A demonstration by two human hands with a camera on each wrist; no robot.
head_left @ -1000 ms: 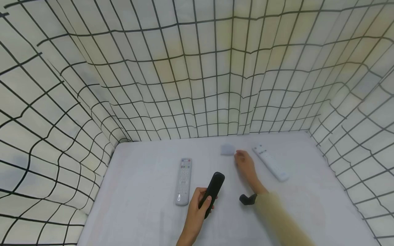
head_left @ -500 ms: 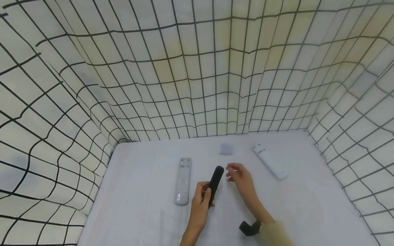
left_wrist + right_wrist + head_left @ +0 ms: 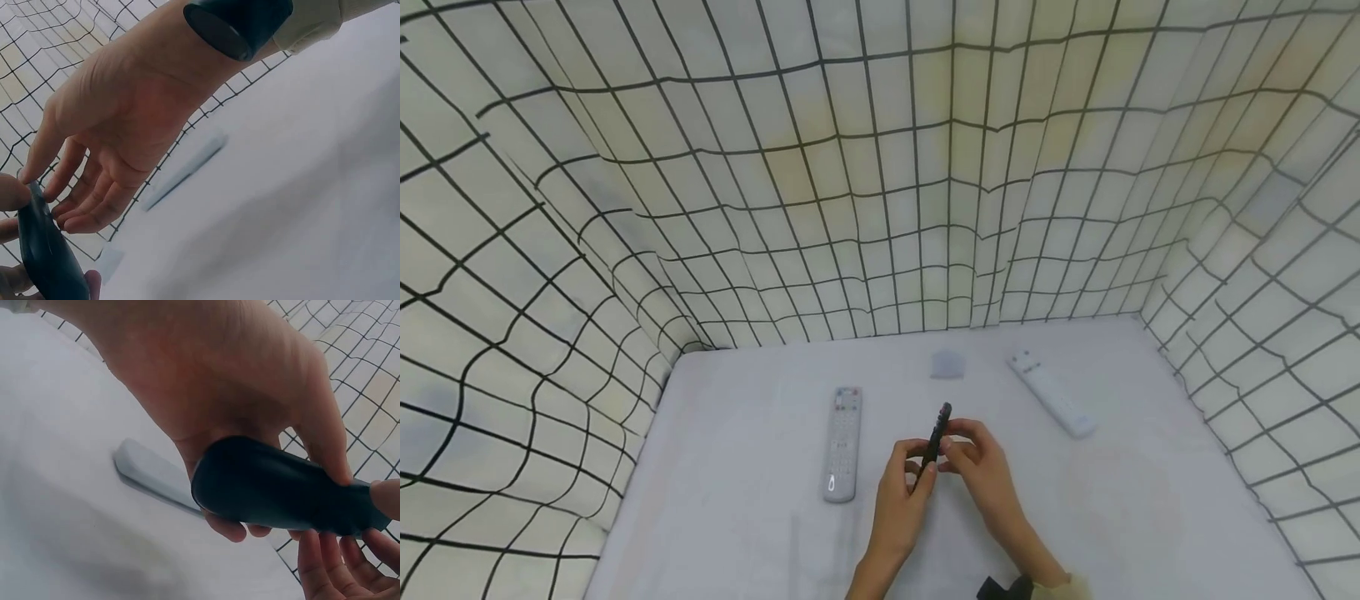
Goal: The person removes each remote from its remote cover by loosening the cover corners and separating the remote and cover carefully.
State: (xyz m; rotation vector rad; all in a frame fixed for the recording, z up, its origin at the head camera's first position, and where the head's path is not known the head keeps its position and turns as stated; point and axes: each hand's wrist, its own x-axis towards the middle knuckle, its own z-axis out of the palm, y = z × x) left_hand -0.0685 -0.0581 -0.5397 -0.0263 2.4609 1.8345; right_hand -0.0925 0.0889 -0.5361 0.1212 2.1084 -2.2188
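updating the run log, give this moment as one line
left grip: holds long black plastic remote; right grip: pinches its far half; long grey plastic remote: on white tabletop

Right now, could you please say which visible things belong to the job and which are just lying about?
Apparently in use:
black remote
left hand, holding it
right hand, touching it

Apparently lying about:
grey remote
white remote
small pale piece

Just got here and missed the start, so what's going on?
A person holds a black remote above the table in the left hand, while the right hand pinches it near its far end. A grey remote lies to the left, a white remote to the right.
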